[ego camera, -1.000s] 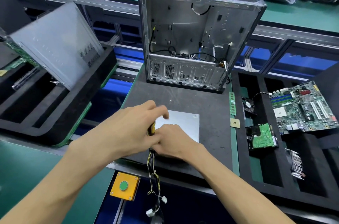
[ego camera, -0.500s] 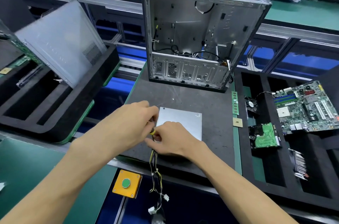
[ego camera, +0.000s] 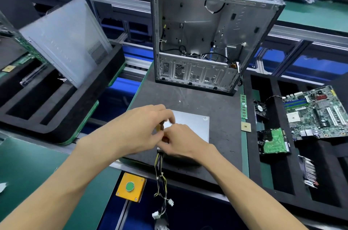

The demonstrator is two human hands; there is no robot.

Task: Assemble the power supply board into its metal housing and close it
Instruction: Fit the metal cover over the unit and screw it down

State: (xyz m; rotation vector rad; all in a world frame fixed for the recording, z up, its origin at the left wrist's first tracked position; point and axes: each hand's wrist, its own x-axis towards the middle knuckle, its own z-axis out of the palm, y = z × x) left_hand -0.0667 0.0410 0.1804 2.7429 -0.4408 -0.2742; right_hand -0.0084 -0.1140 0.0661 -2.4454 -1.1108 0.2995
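the psu (ego camera: 190,126), a flat grey metal box, lies lid-up on the dark mat (ego camera: 222,109) near its front edge, so both hands can work over it without reaching. its wire bundle (ego camera: 159,171) leaves the near side and hangs off the bench edge, probably left there to keep the connectors out from under the housing. left hand (ego camera: 139,131) and right hand (ego camera: 180,143) meet at the box's near-left corner, fingers curled together around a small yellow part (ego camera: 160,128); what the part is, and which hand truly grips it, cannot be told. the right hand also rests on the box, apparently to steady it. the housing seems closed or nearly so; the step in hand looks like finishing that corner. the open pc case (ego camera: 207,41) stands upright behind on the mat, well apart, cavity facing the worker. a motherboard (ego camera: 316,113) lies tilted in the foam tray (ego camera: 263,173) at right.
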